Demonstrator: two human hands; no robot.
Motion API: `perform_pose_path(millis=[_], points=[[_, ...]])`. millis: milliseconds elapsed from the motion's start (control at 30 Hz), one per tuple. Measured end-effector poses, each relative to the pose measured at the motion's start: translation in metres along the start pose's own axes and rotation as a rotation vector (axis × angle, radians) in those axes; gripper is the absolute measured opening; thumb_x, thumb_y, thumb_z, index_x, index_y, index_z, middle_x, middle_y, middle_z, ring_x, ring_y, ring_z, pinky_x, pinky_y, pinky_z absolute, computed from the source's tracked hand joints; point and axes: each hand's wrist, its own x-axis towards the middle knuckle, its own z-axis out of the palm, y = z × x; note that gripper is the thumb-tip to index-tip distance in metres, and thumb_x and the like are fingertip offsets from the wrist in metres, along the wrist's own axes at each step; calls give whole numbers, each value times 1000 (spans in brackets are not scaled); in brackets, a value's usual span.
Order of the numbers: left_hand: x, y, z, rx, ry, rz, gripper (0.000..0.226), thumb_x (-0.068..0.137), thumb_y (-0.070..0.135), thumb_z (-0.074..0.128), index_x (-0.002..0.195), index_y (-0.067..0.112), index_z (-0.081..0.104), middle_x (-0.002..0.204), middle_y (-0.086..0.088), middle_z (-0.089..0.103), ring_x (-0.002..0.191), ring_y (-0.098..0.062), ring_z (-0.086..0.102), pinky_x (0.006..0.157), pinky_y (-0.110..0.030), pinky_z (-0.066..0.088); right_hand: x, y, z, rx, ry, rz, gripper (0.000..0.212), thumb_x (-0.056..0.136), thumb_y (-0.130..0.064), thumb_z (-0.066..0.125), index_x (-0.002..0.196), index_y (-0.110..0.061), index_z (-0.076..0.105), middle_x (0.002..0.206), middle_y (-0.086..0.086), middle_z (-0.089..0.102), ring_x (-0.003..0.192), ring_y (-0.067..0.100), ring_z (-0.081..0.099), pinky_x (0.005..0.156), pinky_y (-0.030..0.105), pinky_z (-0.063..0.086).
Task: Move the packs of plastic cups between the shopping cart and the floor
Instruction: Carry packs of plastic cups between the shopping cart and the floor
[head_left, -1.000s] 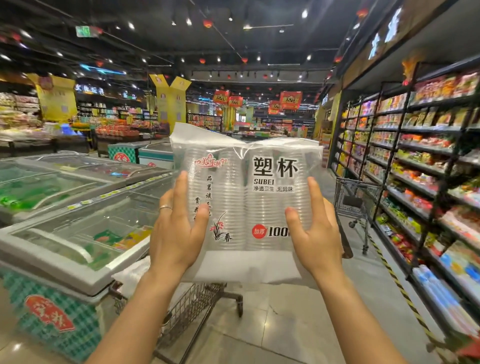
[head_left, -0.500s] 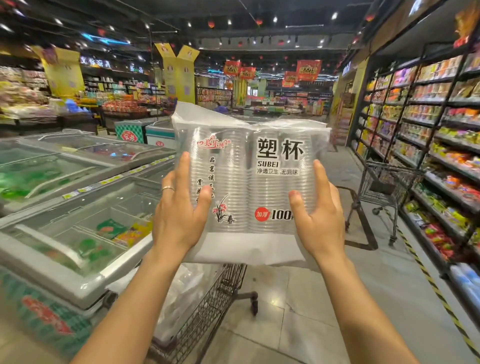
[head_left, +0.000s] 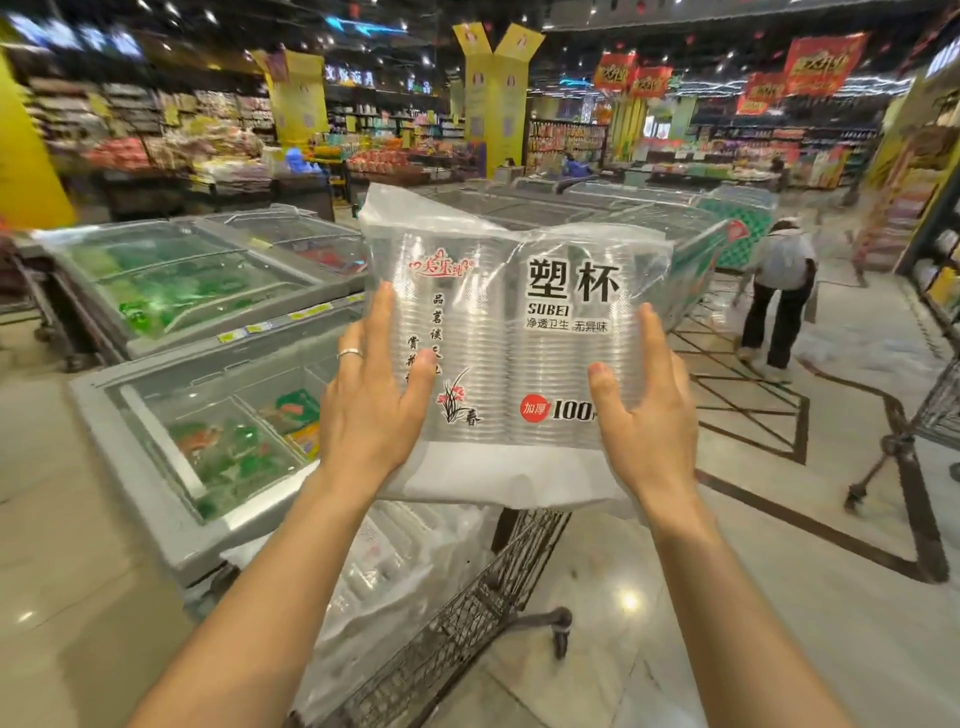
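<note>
A clear pack of plastic cups (head_left: 514, 332) with black and red print is held up in front of me, above the shopping cart (head_left: 467, 618). My left hand (head_left: 371, 400) grips its left side, thumb on the front and fingers behind. My right hand (head_left: 641, 410) grips the right side the same way. More clear cup packs (head_left: 395, 571) lie inside the cart's wire basket below.
Glass-topped chest freezers (head_left: 208, 374) run along the left, close to the cart. A second cart (head_left: 930, 415) stands at the right edge. A person (head_left: 779, 291) bends over on the tiled floor (head_left: 779, 597) further right. Product shelves (head_left: 935, 249) line the far right.
The view has swung left: the shelves have slid to the right edge and the freezers now fill the middle. Both hands still hold the pack the same way.
</note>
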Motion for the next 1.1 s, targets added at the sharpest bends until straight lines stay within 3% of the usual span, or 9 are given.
perform_pose_path(millis=[100,233,400,533,667,867,967,1100], points=[[19,0,30,67,28,-49,68,100,47,41,154,43,0,157,-15,25,134,-37,40,98,-48,39,41,27,17,50,-101,-12,65,96,-43,52,150,-48,17,154,-5,32,136,11,34,100,28,28],[35,-11,64,106,58,-82,68,97,54,36,153,44,-1,159,-13,23,141,-33,33,102,-50,37,81,55,43,76,-187,-48,65,97,-43,52,150,-50,16,155,-7,31,137,10,31,101,28,26],[52,-29,100,136,75,-155,68,100,49,39,154,43,-2,161,-10,21,140,-31,34,102,-45,37,114,88,80,91,-289,-80,65,97,-46,50,151,-50,13,156,-9,27,129,-2,26,98,29,26],[70,-51,131,114,74,-219,68,100,49,41,155,41,2,159,-9,24,136,-30,38,99,-42,38,141,111,118,52,-331,-89,65,97,-47,50,150,-51,13,157,-8,26,139,12,29,100,34,30],[93,-93,167,97,64,-262,72,92,56,33,156,37,5,159,-4,25,138,-25,33,102,-41,36,160,129,164,19,-350,-96,65,96,-47,52,149,-51,15,155,-4,30,138,15,32,104,41,34],[127,-153,225,52,-13,-346,69,99,54,34,156,36,-1,164,-2,15,143,-28,30,104,-42,36,200,161,234,-49,-435,-137,65,97,-45,51,151,-49,15,155,-6,32,138,11,31,102,35,34],[131,-180,253,59,-64,-392,70,100,52,36,156,35,-4,164,1,15,137,-32,39,98,-41,41,210,179,260,-80,-501,-122,65,98,-38,48,151,-51,14,156,-7,30,140,10,28,105,36,33],[125,-209,293,18,-107,-419,72,96,60,30,154,41,-8,160,14,14,142,-25,32,108,-39,31,215,210,289,-120,-573,-138,65,91,-40,37,153,-42,19,152,-1,36,137,10,31,98,32,34]])
